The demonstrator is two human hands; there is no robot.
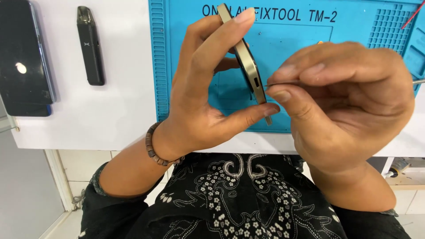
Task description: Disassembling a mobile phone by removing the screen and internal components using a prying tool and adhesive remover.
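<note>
My left hand (208,88) holds a gold-edged smartphone (248,66) upright and edge-on above the blue work mat (292,40), forefinger on its top end and thumb under its bottom end. My right hand (341,106) pinches a thin metal pin (271,85) between thumb and forefinger. The pin's tip touches the phone's side edge near a small slot. The phone's screen and back are turned out of view. A beaded bracelet (152,146) circles my left wrist.
A dark phone (24,57) lies face up at the far left of the white table (119,110). A slim black pen-shaped device (90,44) lies beside it. The mat has gridded compartments (392,28) at its right. A metal tool tip (418,81) pokes in at right.
</note>
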